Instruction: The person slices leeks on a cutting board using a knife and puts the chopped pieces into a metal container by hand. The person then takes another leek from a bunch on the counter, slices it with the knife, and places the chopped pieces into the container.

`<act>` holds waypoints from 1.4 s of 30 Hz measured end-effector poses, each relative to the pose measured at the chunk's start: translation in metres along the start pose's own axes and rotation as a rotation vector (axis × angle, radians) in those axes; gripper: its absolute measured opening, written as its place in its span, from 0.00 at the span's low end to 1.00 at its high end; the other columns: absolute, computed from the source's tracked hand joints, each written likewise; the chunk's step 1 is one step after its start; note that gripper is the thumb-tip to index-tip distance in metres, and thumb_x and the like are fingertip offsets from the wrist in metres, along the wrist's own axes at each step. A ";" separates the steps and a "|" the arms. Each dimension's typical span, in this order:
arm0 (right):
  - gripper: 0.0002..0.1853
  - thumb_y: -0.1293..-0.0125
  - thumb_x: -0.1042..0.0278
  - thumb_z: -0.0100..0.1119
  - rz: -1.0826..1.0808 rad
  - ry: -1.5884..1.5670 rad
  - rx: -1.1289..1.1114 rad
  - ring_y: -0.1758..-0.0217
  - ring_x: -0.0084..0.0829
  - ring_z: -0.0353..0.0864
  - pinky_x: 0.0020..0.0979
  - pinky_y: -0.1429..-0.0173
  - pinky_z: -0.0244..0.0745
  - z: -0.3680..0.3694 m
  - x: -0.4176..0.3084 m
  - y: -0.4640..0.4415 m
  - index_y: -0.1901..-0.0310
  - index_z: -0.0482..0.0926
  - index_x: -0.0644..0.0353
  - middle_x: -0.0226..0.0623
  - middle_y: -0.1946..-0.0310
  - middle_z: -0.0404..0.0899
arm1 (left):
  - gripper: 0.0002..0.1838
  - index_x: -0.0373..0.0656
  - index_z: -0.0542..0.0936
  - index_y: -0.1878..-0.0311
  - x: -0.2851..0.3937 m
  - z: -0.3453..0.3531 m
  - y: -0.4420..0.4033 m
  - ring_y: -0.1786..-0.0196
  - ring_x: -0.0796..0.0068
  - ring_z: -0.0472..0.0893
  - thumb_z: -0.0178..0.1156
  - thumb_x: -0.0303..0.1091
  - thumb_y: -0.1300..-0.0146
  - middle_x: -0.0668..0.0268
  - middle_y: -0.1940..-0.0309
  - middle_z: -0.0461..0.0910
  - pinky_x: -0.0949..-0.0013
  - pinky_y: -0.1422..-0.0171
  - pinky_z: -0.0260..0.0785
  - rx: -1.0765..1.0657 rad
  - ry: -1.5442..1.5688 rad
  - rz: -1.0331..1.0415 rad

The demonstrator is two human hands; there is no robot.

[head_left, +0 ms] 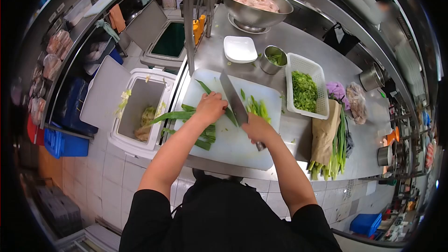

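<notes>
My left hand (211, 108) is closed over long green leek leaves (173, 116), pressing them onto a white cutting board (228, 150). In my right hand (257, 128) is a large kitchen knife (233, 97), its handle gripped and its blade pointing away from me beside the leaves. One leaf runs under my left fingers toward the blade. Cut leaf pieces (204, 143) lie under and near my left wrist. To the right of the knife sits a small pile of pale green sliced pieces (257, 108).
A perforated white basket (322, 86) holds chopped greens. Near it stand a metal cup (272, 69), white dishes (240, 49) and a steel bowl of pale meat (256, 13). Paper-wrapped green stalks (325, 135) lie at right. An open bin (122, 142) with scraps stands left.
</notes>
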State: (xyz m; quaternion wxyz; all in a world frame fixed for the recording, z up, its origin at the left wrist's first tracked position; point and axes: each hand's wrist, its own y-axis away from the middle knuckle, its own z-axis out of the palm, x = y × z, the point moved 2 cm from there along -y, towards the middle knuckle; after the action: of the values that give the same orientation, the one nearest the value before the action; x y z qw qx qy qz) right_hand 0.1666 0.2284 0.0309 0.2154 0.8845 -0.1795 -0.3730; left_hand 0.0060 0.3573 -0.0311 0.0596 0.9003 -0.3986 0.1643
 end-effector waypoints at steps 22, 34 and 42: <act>0.21 0.30 0.66 0.51 -0.014 -0.098 0.061 0.82 0.41 0.83 0.43 0.71 0.82 0.014 -0.005 -0.016 0.41 0.73 0.71 0.51 0.72 0.84 | 0.01 0.54 0.87 0.63 -0.020 -0.011 0.000 0.45 0.63 0.78 0.67 0.35 0.36 0.70 0.59 0.79 0.51 0.40 0.68 0.189 -0.010 0.010; 0.19 0.31 0.64 0.53 -0.055 0.094 0.107 0.78 0.40 0.86 0.44 0.66 0.83 0.020 0.008 -0.019 0.47 0.74 0.70 0.51 0.72 0.84 | 0.05 0.56 0.89 0.60 -0.003 0.005 -0.002 0.45 0.63 0.77 0.66 0.34 0.37 0.69 0.59 0.78 0.52 0.40 0.67 0.123 -0.047 0.027; 0.20 0.30 0.64 0.52 -0.006 -0.010 -0.069 0.79 0.43 0.85 0.45 0.67 0.82 0.003 -0.012 0.004 0.44 0.74 0.70 0.51 0.73 0.84 | 0.05 0.55 0.89 0.60 0.002 0.008 0.003 0.43 0.63 0.76 0.67 0.35 0.38 0.68 0.57 0.79 0.53 0.40 0.67 0.105 -0.014 0.019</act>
State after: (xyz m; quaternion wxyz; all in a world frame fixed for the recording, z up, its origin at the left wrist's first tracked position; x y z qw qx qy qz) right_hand 0.1558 0.2303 0.0383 0.2437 0.8752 -0.1648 -0.3840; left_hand 0.0070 0.3515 -0.0377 0.0078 0.8995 -0.3984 0.1792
